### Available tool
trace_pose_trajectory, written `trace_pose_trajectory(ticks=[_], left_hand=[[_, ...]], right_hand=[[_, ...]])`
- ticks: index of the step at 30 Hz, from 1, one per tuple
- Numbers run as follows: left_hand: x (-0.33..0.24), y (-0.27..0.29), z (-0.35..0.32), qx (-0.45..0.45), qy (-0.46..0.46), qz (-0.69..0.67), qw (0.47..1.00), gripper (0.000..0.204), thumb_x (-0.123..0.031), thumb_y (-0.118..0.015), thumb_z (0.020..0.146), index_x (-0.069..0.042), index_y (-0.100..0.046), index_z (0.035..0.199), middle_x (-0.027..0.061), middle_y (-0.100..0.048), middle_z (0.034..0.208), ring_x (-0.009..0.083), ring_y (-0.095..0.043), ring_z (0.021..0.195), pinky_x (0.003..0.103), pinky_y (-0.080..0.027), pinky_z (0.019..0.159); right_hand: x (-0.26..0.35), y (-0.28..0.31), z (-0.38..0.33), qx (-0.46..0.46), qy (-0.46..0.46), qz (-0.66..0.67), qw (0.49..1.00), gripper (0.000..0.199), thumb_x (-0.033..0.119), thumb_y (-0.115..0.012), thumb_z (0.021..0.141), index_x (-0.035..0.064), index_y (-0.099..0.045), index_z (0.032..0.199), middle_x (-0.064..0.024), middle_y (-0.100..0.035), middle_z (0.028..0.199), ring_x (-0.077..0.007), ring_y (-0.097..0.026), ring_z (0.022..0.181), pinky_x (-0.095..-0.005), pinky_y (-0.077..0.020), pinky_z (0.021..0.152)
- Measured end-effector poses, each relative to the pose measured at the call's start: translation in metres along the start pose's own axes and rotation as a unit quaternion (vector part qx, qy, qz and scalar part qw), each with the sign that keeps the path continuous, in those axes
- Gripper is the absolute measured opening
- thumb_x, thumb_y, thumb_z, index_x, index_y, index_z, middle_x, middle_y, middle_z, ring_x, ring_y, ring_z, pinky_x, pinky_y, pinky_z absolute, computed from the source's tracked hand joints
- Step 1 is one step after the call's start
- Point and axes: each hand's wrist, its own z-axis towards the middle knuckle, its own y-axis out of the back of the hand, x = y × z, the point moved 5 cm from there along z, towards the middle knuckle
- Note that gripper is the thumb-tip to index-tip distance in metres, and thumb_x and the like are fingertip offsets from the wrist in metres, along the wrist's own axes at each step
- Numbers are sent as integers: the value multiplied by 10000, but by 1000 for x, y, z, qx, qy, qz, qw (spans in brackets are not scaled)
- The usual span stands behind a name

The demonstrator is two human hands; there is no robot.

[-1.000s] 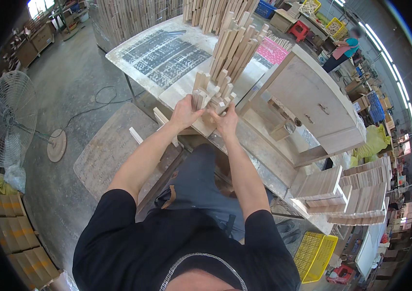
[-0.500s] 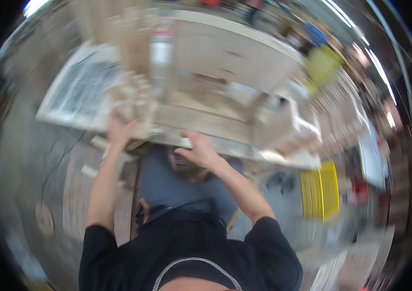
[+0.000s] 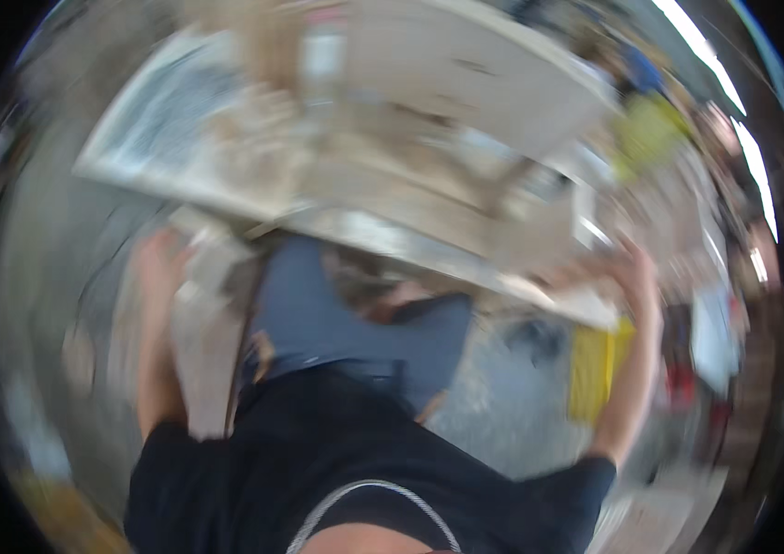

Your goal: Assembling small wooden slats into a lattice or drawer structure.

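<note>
My left hand (image 3: 161, 258) is low on the left, beside some pale wooden pieces (image 3: 203, 231) at the near edge of the workbench. Motion smears its fingers, so I cannot make out whether it touches them. My right hand (image 3: 630, 270) is far out to the right, its blurred fingers pointing inward near the front of a block of stacked wooden boards (image 3: 544, 226). Contact there is unclear too. A heap of small pale wooden pieces (image 3: 258, 134) lies on the bench, next to a white-rimmed tray (image 3: 101, 162) with a grey inside.
A large pale panel (image 3: 475, 69) stands across the back of the bench. Right of the board stack are more stacked boards (image 3: 669, 217) and a yellow-green container (image 3: 655, 138). A yellow crate (image 3: 590, 374) sits on the floor below my right forearm.
My left hand has moved from the heap of wooden pieces down and outward. My right hand has swung from the bench's front edge far to the right. The view has tilted.
</note>
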Motion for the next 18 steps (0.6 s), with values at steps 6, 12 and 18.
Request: trace_pose_trajectory(ticks=[6,12,18], left_hand=[[-12,-18,-11,106,18,115,987,388,-320,-826,713,-20,-759,952,193,-735,984,380,-626,1056,463,-525,927],[37,-53,-27,143,35,159,976,256,-242,-799,755,-61,-761,931,184,-724,982,379,-641,1023,475,-537,911],[23,-32,-18,3,18,2,1000,171,-180,-739,811,-27,-759,887,247,-705,909,415,-674,931,497,-529,849]], right_hand=[[-47,22,20,28,89,39,995,172,62,-750,710,-4,-716,865,-41,-575,656,-144,-527,634,-318,-436,598],[-6,31,29,7,65,46,997,210,94,-775,749,-8,-649,884,-78,-552,775,-196,-522,732,-340,-429,681],[62,69,-99,-174,19,60,983,284,6,-832,732,34,-688,976,-63,-591,983,-203,-562,953,-343,-473,925]])
